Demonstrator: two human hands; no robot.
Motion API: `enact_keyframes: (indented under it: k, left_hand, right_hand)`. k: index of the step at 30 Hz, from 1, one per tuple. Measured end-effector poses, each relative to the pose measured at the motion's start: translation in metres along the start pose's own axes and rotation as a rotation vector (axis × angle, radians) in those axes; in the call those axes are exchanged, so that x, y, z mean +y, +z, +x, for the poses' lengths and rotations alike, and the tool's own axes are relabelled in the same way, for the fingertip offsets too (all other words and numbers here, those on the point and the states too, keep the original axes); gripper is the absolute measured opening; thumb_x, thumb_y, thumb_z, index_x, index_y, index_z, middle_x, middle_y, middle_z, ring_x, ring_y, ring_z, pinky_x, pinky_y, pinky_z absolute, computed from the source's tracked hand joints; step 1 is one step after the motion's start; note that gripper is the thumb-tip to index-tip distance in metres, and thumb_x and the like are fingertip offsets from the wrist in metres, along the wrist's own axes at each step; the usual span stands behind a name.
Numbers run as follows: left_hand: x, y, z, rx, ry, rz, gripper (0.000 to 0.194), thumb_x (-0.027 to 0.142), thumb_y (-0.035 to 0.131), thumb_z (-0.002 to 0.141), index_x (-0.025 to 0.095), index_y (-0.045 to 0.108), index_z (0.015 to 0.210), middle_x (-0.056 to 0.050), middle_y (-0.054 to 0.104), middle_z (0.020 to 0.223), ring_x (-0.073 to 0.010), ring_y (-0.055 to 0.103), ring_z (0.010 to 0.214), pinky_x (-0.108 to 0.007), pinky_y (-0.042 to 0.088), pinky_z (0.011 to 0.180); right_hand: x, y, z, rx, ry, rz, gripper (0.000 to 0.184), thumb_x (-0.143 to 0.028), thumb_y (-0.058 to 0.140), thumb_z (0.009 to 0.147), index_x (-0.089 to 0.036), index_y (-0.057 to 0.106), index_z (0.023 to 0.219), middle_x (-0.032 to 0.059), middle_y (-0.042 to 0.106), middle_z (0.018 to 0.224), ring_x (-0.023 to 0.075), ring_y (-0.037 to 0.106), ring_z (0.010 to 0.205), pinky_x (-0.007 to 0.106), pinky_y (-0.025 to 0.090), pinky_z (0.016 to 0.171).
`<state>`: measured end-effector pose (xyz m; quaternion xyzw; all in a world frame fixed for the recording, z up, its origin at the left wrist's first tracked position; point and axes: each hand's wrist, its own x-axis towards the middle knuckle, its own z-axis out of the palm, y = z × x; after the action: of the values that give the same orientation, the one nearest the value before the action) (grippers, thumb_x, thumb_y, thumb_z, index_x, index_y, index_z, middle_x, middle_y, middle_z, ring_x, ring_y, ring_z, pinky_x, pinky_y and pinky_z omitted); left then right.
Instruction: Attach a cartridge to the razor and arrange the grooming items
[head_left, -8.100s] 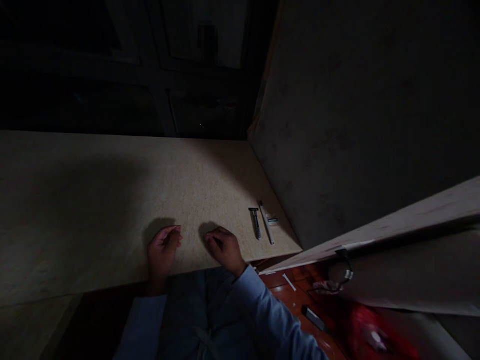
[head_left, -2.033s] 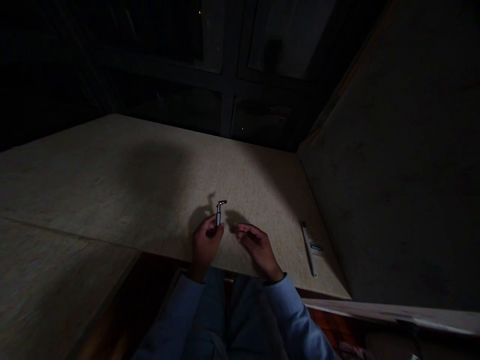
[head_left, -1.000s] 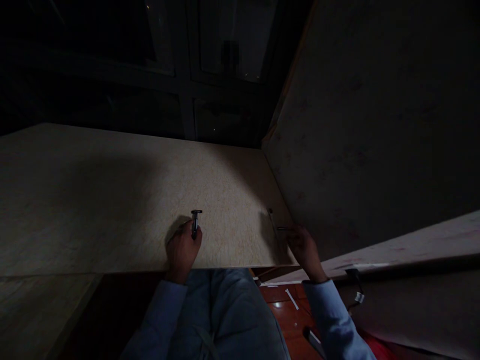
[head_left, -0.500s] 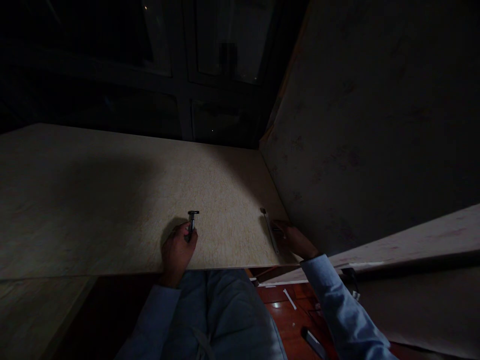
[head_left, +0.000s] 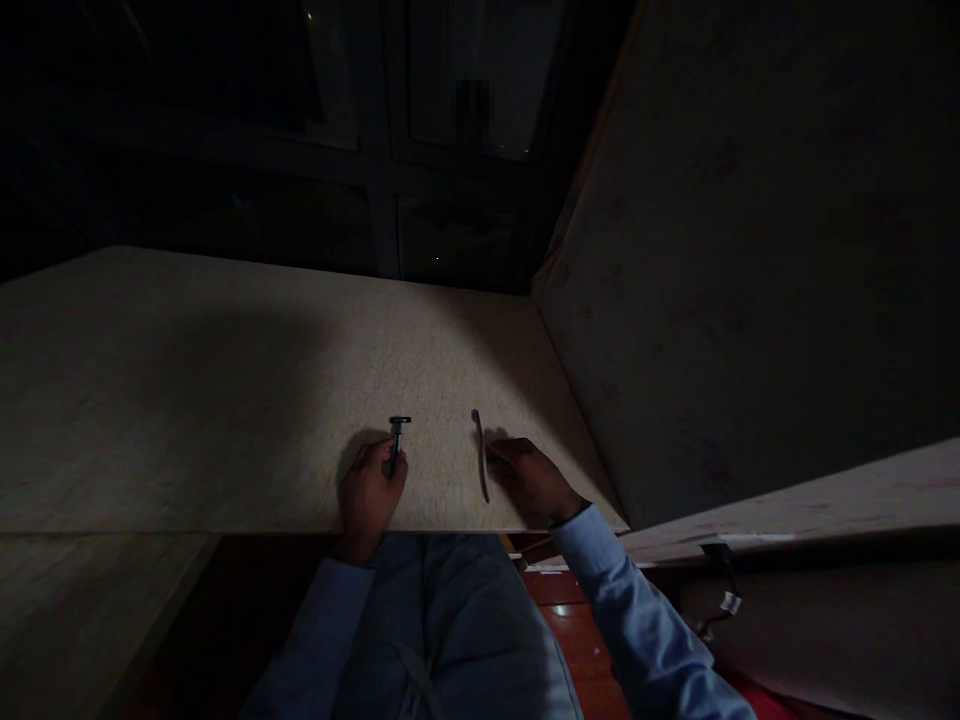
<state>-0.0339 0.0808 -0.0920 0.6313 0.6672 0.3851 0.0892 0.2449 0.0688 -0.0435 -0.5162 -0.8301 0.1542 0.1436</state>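
Note:
My left hand (head_left: pixel 371 492) is closed around the handle of a dark T-shaped razor (head_left: pixel 397 440), whose head points away from me above the pale counter (head_left: pixel 247 430). To the right of it, my right hand (head_left: pixel 534 475) has its fingertips against a slim, slightly curved toothbrush (head_left: pixel 482 460). The toothbrush stands lengthwise to me, its small head at the far end. Dim light hides exactly how the right fingers grip it, but they look pinched on its middle.
A patterned wall (head_left: pixel 735 330) borders the counter on the right, and a dark window (head_left: pixel 465 230) is behind it. My legs (head_left: pixel 457 620) are below the front edge. A cable (head_left: pixel 729 602) hangs at the lower right above a reddish floor (head_left: pixel 577 625).
My right hand has moved left, away from the wall, and the toothbrush has come with it, nearer the razor. My left hand keeps its hold on the razor. The view has shifted slightly.

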Motion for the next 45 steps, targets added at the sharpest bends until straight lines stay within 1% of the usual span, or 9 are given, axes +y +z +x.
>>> enact_keyframes:
  k: [8,13,18,23,27,31,34,38,45]
  left_hand:
    - [0.004,-0.005,-0.008,0.066,0.068,-0.048,0.026,0.036,0.056,0.091,0.019,0.072,0.103,-0.01,0.069,0.102,-0.0238,0.068,0.09,-0.035,0.055,0.082]
    - [0.008,-0.01,-0.01,0.065,0.165,-0.022,0.018,0.033,0.061,0.09,0.023,0.074,0.098,-0.009,0.068,0.104,-0.0252,0.064,0.103,-0.038,0.052,0.095]
    - [0.012,-0.008,-0.011,-0.011,0.215,0.092,0.013,0.034,0.07,0.086,0.024,0.077,0.09,-0.009,0.069,0.112,-0.0295,0.059,0.11,-0.042,0.049,0.099]
    - [0.01,-0.007,-0.013,-0.003,0.231,0.153,0.015,0.032,0.066,0.089,0.024,0.079,0.09,-0.01,0.07,0.115,-0.0301,0.059,0.111,-0.043,0.049,0.099]
    - [0.01,-0.006,-0.015,0.002,0.235,0.177,0.018,0.031,0.063,0.091,0.024,0.079,0.089,-0.009,0.07,0.115,-0.03,0.06,0.112,-0.044,0.05,0.1]
    - [0.009,-0.004,-0.015,-0.011,0.243,0.206,0.02,0.033,0.061,0.092,0.025,0.079,0.089,-0.009,0.065,0.134,-0.0314,0.056,0.124,-0.046,0.048,0.106]
    - [0.01,-0.002,-0.016,-0.044,0.282,0.215,0.023,0.032,0.059,0.092,0.021,0.078,0.1,-0.012,0.056,0.148,-0.0336,0.05,0.135,-0.049,0.045,0.111]
    - [0.013,-0.002,-0.015,-0.086,0.346,0.247,0.035,0.031,0.058,0.093,0.021,0.071,0.124,-0.015,0.049,0.155,-0.0356,0.043,0.144,-0.053,0.042,0.11]
    - [0.015,-0.001,-0.016,-0.128,0.39,0.266,0.042,0.037,0.054,0.097,0.017,0.067,0.132,-0.02,0.048,0.155,-0.0366,0.04,0.146,-0.053,0.04,0.111]
  right_hand:
    - [-0.046,0.029,0.05,0.019,-0.141,0.048,0.037,-0.012,0.067,0.087,-0.018,0.069,0.124,0.0131,0.073,0.123,0.0281,0.066,0.113,0.04,0.049,0.102]
    - [-0.06,0.044,0.072,0.046,-0.186,0.08,0.03,-0.016,0.066,0.09,-0.017,0.07,0.12,0.0127,0.075,0.118,0.0282,0.067,0.11,0.041,0.049,0.102]
    - [-0.049,0.049,0.071,0.064,-0.196,0.125,0.032,-0.024,0.073,0.088,-0.016,0.071,0.119,0.0142,0.074,0.12,0.0295,0.066,0.112,0.044,0.05,0.101]
    - [-0.024,0.061,0.062,0.169,-0.202,0.217,0.035,-0.031,0.069,0.092,-0.023,0.069,0.126,0.0116,0.07,0.132,0.0288,0.062,0.124,0.048,0.047,0.107]
    - [-0.015,0.066,0.057,0.237,-0.199,0.273,0.034,-0.033,0.067,0.094,-0.025,0.07,0.126,0.0108,0.068,0.135,0.0283,0.06,0.127,0.049,0.046,0.109]
    - [-0.016,0.068,0.055,0.256,-0.188,0.288,0.033,-0.031,0.068,0.093,-0.026,0.071,0.126,0.0106,0.068,0.135,0.0283,0.061,0.127,0.049,0.047,0.109]
    - [-0.017,0.068,0.055,0.261,-0.186,0.284,0.034,-0.03,0.067,0.093,-0.025,0.071,0.127,0.0116,0.068,0.136,0.0287,0.061,0.127,0.05,0.047,0.108]
    - [-0.017,0.068,0.055,0.258,-0.201,0.28,0.034,-0.03,0.066,0.093,-0.028,0.071,0.127,0.0107,0.067,0.137,0.0282,0.061,0.128,0.05,0.047,0.109]
    - [-0.018,0.066,0.055,0.27,-0.272,0.271,0.032,-0.031,0.062,0.097,-0.028,0.07,0.128,0.0099,0.066,0.139,0.0274,0.06,0.131,0.05,0.047,0.11]
